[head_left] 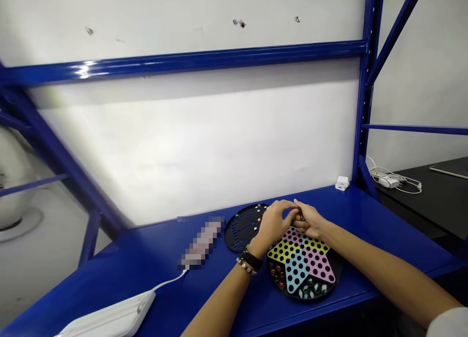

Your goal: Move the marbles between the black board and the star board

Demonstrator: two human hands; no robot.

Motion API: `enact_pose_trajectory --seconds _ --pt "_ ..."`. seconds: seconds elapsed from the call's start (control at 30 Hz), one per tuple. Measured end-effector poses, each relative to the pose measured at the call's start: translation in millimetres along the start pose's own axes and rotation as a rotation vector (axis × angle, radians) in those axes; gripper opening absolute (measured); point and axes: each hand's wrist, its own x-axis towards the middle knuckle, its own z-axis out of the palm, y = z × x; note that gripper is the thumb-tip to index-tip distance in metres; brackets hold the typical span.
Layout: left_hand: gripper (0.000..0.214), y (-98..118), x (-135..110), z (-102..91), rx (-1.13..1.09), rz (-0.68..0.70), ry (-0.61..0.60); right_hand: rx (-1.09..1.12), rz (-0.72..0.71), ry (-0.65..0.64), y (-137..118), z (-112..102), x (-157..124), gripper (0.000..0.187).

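A round black Chinese-checkers board (303,266) with a star in yellow, pink and light blue lies on the blue shelf. Marbles sit in its rim pockets at the front (310,290). A second black disc (243,227) with holes and a few marbles lies behind it to the left. My left hand (272,225) and my right hand (310,220) meet above the board's far edge, fingers curled together round something small that I cannot make out. A black watch and a bead bracelet are on my left wrist.
A white device (109,320) with a cable lies at the front left of the blue shelf (164,259). A small white plug block (342,183) stands at the back right. Blue rack posts rise at right; a black table (438,195) with white cables stands beyond.
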Motion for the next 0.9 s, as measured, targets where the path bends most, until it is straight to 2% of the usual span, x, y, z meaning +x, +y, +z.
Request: enact_pose_trajectory --seconds 0.1,0.17,0.27,0.33,0.4,0.53,0.67,0.73,0.83,0.9 --pt "0.034 -38.9 5.0 -14.3 0.051 -0.107 0.044 0.04 -0.064 0.054 -7.0 -2.3 -3.4 0.042" --pt "0.036 -71.9 8.5 -23.6 0.177 -0.277 -0.035 0.058 -0.099 0.076 -13.9 -5.5 -5.3 0.042" --pt "0.033 -113.1 13.7 -28.6 0.24 -0.372 -0.14 0.089 -0.126 0.107 -23.3 -11.1 -5.8 0.043" --pt "0.033 -127.8 18.2 -25.1 0.262 -0.388 -0.182 0.112 -0.126 0.114 -27.7 -15.0 -5.0 0.044" --pt "0.032 -133.4 23.4 -19.0 0.28 -0.401 -0.2 0.134 -0.119 0.124 -30.4 -18.8 -3.8 0.045" --pt "0.029 -133.7 29.3 -11.2 0.291 -0.429 -0.197 0.141 -0.111 0.127 -31.6 -25.5 -1.5 0.044" --pt "0.024 -123.1 26.8 -14.8 0.263 -0.408 -0.177 0.122 -0.06 0.116 -30.8 -26.3 -0.2 0.042" --pt "0.024 -106.8 28.6 -18.7 0.223 -0.367 -0.168 0.11 -0.021 0.107 -30.4 -24.5 0.0 0.042" --pt "0.029 -66.5 39.1 -21.0 0.097 -0.247 -0.104 0.081 0.031 0.078 -29.9 -21.8 0.1 0.043" --pt "0.029 -35.6 47.4 -17.1 -0.098 -0.08 -0.024 0.075 0.055 0.048 -29.7 -20.9 0.5 0.046"
